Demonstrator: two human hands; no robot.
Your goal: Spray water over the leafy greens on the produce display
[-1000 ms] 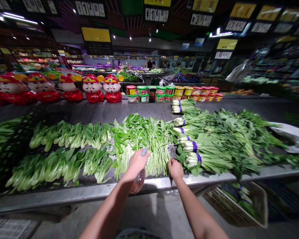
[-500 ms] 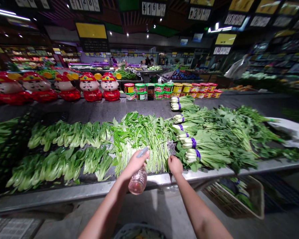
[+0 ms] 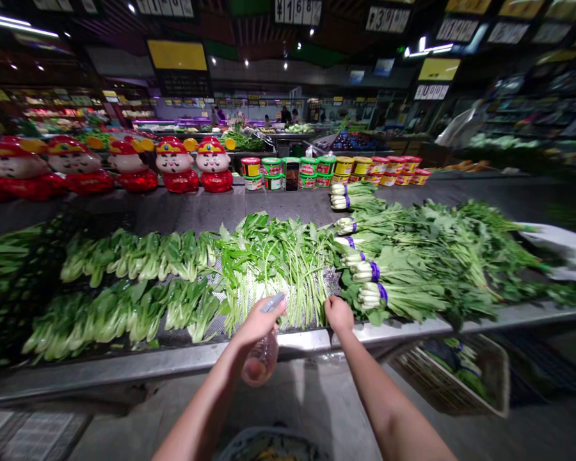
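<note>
Bottle (image 3: 260, 362) slightly lower; left hand (image 3: 262, 318) wrapped round it; right hand (image 3: 339, 314) fisted, fingertips hidden

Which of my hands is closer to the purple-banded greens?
Right. The right hand is just left of the purple-banded greens; the left hand, holding a bottle, is farther left.

Red figurines (image 3: 214, 168) stand left of the stacked tubs (image 3: 309, 171), with price signs (image 3: 432, 89) hanging overhead.
</note>
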